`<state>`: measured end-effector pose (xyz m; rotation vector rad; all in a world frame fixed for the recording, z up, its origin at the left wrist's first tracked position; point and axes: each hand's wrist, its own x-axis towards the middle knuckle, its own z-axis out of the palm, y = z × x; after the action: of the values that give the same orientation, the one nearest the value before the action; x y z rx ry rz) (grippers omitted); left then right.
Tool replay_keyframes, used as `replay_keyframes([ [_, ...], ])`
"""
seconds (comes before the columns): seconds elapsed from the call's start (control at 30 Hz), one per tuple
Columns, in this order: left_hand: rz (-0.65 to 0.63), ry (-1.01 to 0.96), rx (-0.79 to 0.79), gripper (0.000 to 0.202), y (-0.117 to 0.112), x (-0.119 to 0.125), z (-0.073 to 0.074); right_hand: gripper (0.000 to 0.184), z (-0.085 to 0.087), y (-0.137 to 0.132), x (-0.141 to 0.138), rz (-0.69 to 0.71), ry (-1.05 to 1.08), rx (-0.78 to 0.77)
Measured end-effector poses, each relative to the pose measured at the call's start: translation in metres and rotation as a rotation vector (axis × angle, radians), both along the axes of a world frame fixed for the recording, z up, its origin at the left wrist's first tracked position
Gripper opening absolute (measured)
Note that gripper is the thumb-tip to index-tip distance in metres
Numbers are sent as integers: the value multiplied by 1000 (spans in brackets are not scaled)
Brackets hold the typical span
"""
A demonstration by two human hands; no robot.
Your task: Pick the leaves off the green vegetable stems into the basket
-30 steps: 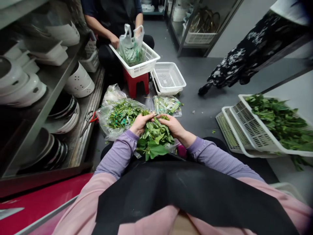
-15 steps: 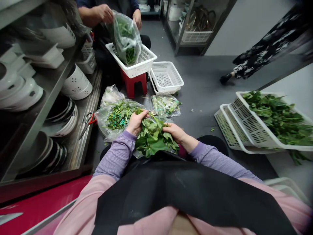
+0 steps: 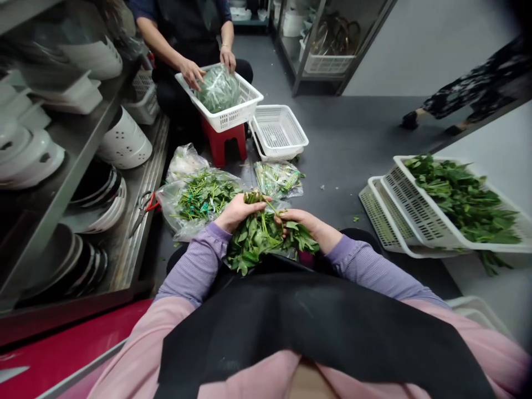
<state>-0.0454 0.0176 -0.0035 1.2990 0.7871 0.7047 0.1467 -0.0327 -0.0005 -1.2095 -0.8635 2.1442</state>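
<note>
My left hand (image 3: 241, 212) is closed round the stems of a bunch of leafy greens (image 3: 253, 238), whose leaves hang down over my lap. In my right hand (image 3: 302, 223) a leafy sprig (image 3: 305, 237) is pinched by its stem, close beside the bunch. Just beyond my left hand lies an open plastic bag of cut greens (image 3: 208, 191), with green ties among the stems. A smaller clear bag of stems (image 3: 279, 178) rests on the floor in front of my hands.
A co-worker (image 3: 187, 33) sits ahead, hands at a bagged bundle in a white basket (image 3: 226, 119) on a red stool (image 3: 224, 145). White baskets (image 3: 424, 216) heaped with greens stand right. Red-handled scissors (image 3: 143, 210) lie on the left shelf edge (image 3: 133, 244). Another person's legs (image 3: 469, 94) show at right.
My right hand has drawn a sprig to the right of the bunch. The co-worker's bag has gone down into the basket. The person at right has shifted further right.
</note>
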Motion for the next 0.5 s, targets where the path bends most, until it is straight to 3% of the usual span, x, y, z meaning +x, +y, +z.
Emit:
replay_keyframes([
  [0.13, 48, -41, -16, 30, 3, -3, -5, 20, -4, 8, -2, 147, -53, 148],
  [0.2, 84, -47, 3, 29, 4, -5, -5, 18, -6, 13, -2, 150, -116, 277],
  [0.33, 280, 6, 150, 27, -1, -2, 0, 11, -7, 20, -12, -122, -222, 393],
  [0.5, 394, 29, 223, 24, -12, 9, 5, 13, -8, 23, -34, -504, -85, 171],
])
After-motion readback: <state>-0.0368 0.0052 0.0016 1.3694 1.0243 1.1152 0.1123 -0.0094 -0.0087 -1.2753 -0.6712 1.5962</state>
